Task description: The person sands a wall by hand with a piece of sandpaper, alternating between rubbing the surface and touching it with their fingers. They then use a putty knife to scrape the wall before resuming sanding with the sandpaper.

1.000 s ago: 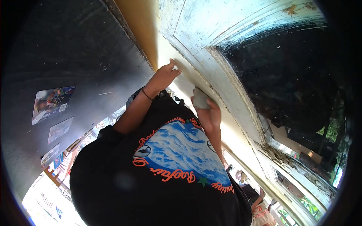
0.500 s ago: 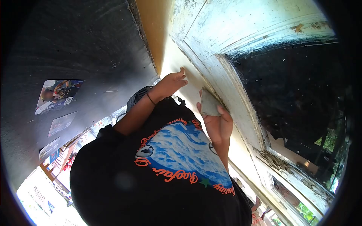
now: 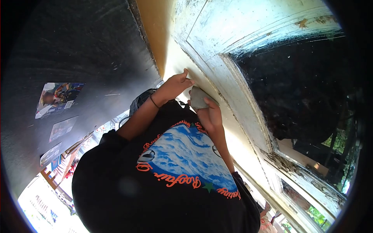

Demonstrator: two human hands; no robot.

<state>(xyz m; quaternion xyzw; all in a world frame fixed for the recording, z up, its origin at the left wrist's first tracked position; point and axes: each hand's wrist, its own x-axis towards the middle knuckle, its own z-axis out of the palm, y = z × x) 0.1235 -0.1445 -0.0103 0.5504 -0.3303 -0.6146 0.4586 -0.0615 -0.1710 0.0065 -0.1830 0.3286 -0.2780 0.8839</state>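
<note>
Now right hand (image 3: 210, 115) grips a sanding pad (image 3: 197, 98) on door frame (image 3: 217, 62); left hand (image 3: 175, 84) open & flat at 10 o'clock. Flaky paint (image 3: 295, 167) at 4 o'clock not done.

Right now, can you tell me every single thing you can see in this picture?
pad: one, grey, against the frame, held in the right hand
frame: one, white with flaking paint, around the pane
pane: one, dark, upper right
wall strip: one, yellow-brown, between frame and panel
panel: one, dark grey, left side
pictures: three, printed, stuck on the panel
T-shirt: one, black with blue and orange print, bottom
wristband: one, black, on the left wrist
left hand: one, fingertips on the frame beside the pad
right hand: one, gripping the pad
</note>
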